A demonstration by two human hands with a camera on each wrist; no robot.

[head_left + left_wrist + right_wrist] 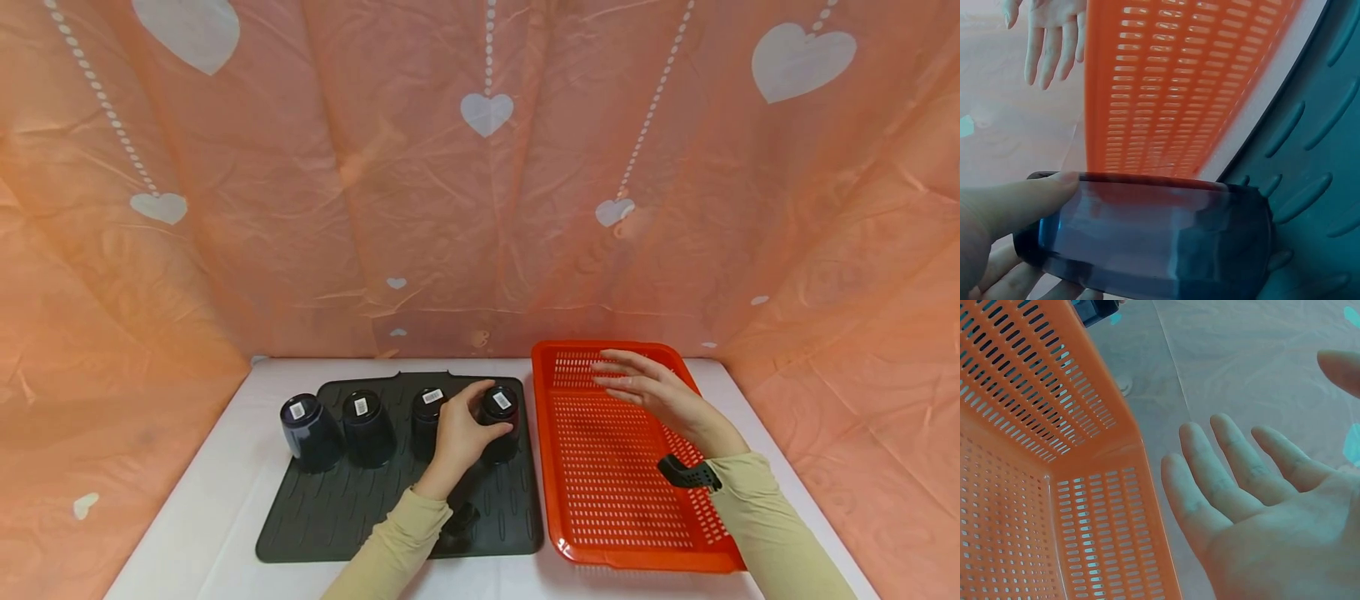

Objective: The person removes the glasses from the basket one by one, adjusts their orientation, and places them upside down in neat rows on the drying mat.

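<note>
My left hand [459,432] grips an upside-down dark tinted glass [500,450] near its base, at the right end of the black ridged mat [337,517]. In the left wrist view the thumb lies on one side of the glass [1147,231] and fingers are partly hidden behind it. Three similar glasses stand upside down to its left: one glass [425,429] beside the hand, another glass [371,437], and a leftmost glass [315,442]. Over the far part of the red-orange basket [551,500], my right hand [660,396] holds nothing, its fingers extended and spread.
White labels mark the upturned bases of the glasses. The basket, with slotted walls, stands just right of the mat on a white tabletop [202,517]. An orange curtain [420,208] with white hearts surrounds the table's back and sides. A dark strap [686,473] circles my right wrist.
</note>
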